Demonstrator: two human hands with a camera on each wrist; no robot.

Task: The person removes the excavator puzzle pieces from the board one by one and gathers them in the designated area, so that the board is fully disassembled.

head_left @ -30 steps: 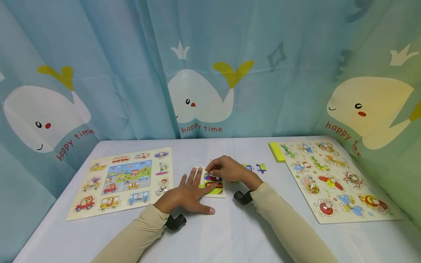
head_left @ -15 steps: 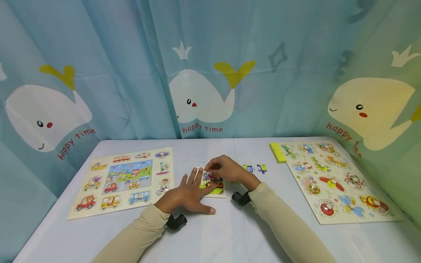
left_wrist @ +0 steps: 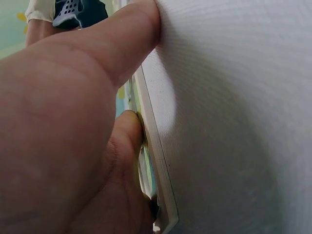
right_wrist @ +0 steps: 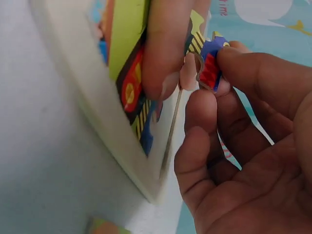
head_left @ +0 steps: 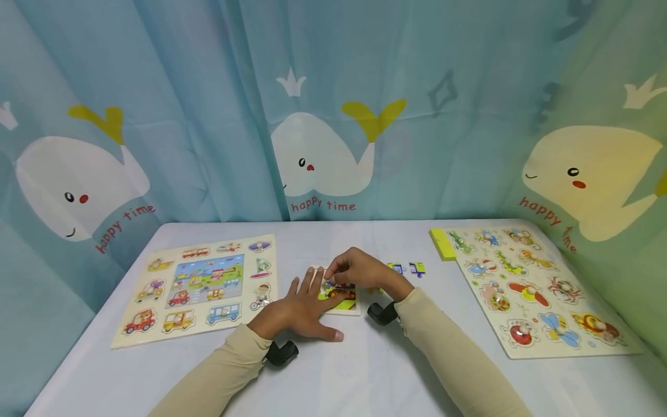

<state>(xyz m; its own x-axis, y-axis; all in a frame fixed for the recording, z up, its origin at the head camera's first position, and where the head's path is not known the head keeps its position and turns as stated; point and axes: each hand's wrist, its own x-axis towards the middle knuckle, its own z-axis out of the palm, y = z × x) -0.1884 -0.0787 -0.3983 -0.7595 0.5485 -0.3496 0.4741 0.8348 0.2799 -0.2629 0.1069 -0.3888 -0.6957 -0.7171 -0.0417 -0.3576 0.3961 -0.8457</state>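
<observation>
In the middle of the table is a small jigsaw puzzle board [head_left: 357,311] with a pale rim and a bright vehicle picture. My left hand [head_left: 302,307] rests on its left side, fingers spread and straight, the thumb apart near the table. The left wrist view shows that thumb [left_wrist: 131,44] beside the board's edge [left_wrist: 158,161]. Above the board's upper part, my right hand [head_left: 362,269] pinches a blue and red jigsaw piece [right_wrist: 209,70] between thumb and fingers. The piece is tilted up from the board in the right wrist view. Fingers partly hide the picture.
Two loose jigsaw pieces [head_left: 417,269] lie right of the right hand, with another bit partly under its wrist. A vehicle peg puzzle [head_left: 125,339] is at the left, an insect peg puzzle [head_left: 495,324] at the right. A yellow block [head_left: 443,244] touches the latter's corner.
The left hand stays in place on the board. The right fingers shift only slightly over the board's upper part, still pinching the piece. The whole head view drifts a little.
</observation>
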